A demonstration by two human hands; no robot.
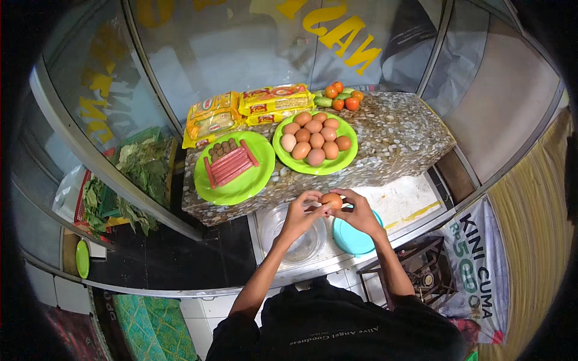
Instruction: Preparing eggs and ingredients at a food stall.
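Note:
A brown egg (332, 200) is held between the fingertips of both my hands, just in front of the stone-patterned ledge. My left hand (301, 212) grips it from the left, and my right hand (359, 213) from the right. Beneath them are a clear round plastic tub (293, 249) and a turquoise round lid or container (355, 236). On the ledge, a green plate (346, 163) bears several more eggs. Left of it, another green plate (241, 189) carries pink sausages (231, 166) and small brown meatballs (223, 148).
Yellow noodle packs (217, 117) and tomatoes with green vegetables (338, 103) lie at the back of the stone-patterned ledge (397, 138). Glass panes enclose it. Leafy greens (141, 171) fill baskets at left. A burner stand (427, 274) and a printed banner (478, 271) are at lower right.

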